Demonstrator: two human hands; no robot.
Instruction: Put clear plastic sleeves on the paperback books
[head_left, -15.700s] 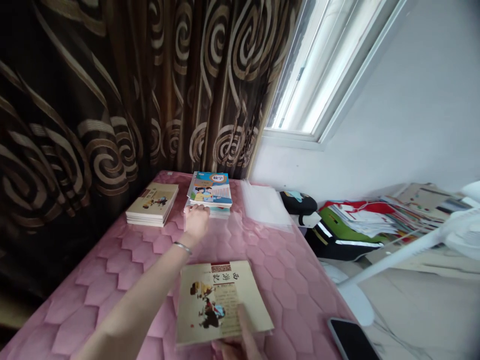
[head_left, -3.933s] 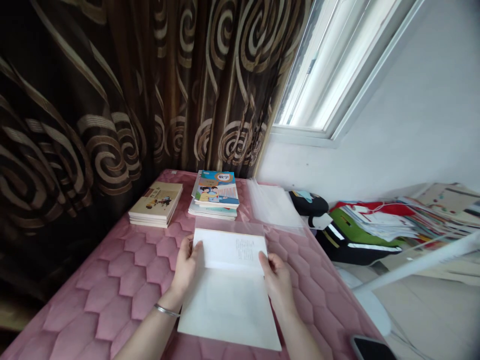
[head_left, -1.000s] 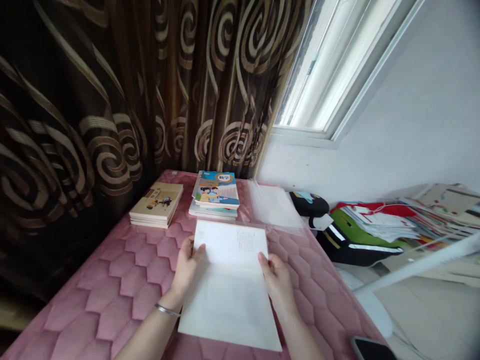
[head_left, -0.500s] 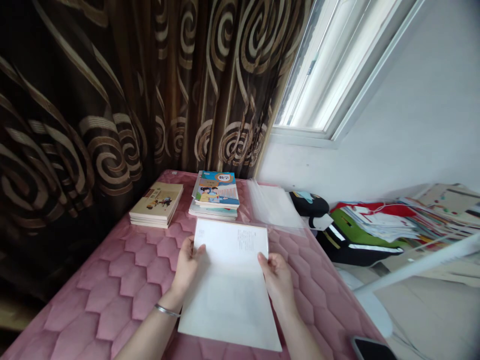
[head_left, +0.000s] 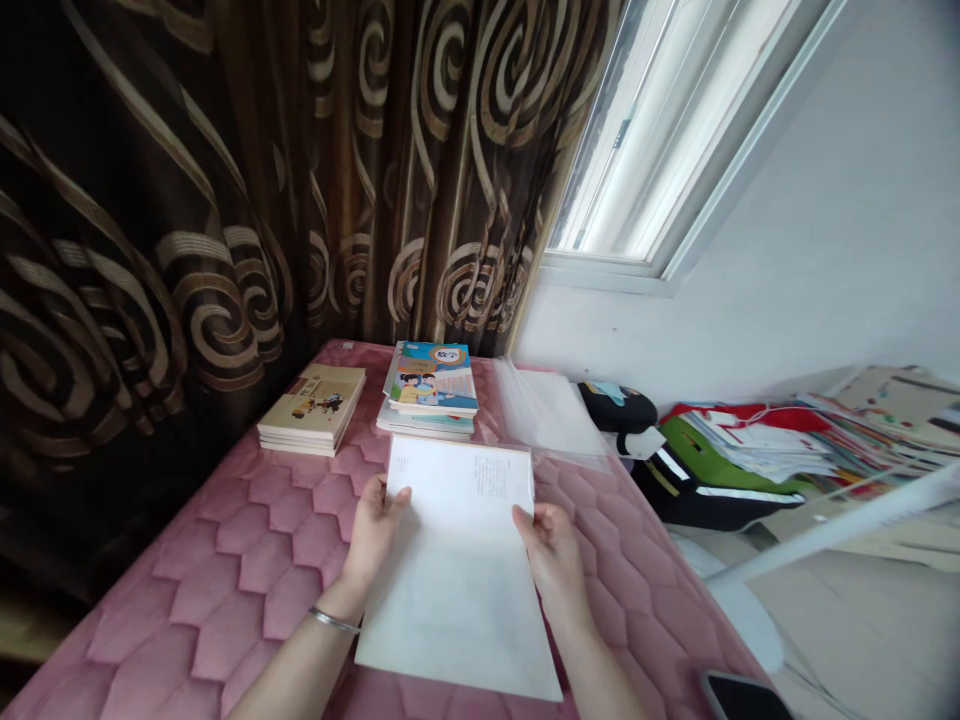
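Between my hands is an opened white book (head_left: 457, 590), with small print on its far part and a faint crease across the middle. My left hand (head_left: 377, 520) grips its left edge, thumb on top and fingers underneath. On the opposite edge, my right hand (head_left: 551, 555) pinches it the same way, with the fingers curled. Just beyond the far edge is a pile of textbooks (head_left: 435, 378), topped by a blue cover. A second stack of beige books (head_left: 311, 410) lies to the left. My left wrist wears a silver bangle (head_left: 334, 621).
All this is on a pink quilted mattress (head_left: 217, 600). Clear plastic sheets (head_left: 555, 410) lie at the back right. A phone (head_left: 742, 697) is at the near right corner. Beyond the right edge are a green and black bag (head_left: 705, 460), piled papers and a white pole. A patterned curtain (head_left: 337, 200) hangs behind.
The far edge of the book and my right hand have shifted very slightly left. Both hands keep the same hold, and the stacks stay in place.
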